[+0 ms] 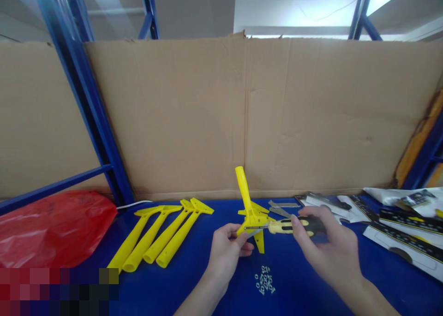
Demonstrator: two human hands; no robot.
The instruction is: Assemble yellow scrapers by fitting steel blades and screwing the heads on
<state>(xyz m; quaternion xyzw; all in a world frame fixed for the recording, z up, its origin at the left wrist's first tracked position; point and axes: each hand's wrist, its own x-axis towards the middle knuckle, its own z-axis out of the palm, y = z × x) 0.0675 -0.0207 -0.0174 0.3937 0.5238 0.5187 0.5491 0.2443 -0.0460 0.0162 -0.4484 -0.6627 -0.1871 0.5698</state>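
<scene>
My left hand point(223, 251) is closed on a yellow plastic scraper point(244, 189), gripping its wide head while the tubular handle points up and away. A thin metal blade point(255, 233) shows at the head near my left fingertips. In my right hand point(334, 249) is a screwdriver point(281, 226) with a pale yellow and black handle, lying almost level. Its shaft reaches left across the scraper's head; whether the tip sits in a screw is too small to tell. More yellow plastic pieces point(260, 247) lie under and behind the held head. Small screws and nuts point(266, 281) are scattered in front.
Several yellow scraper handles point(152, 233) lie side by side on the blue table point(194, 242) at left. A red plastic bag point(69, 223) is beyond them. Loose blades point(284, 205) and packaged blades point(404, 247) lie at right. A cardboard panel point(187, 122) stands behind.
</scene>
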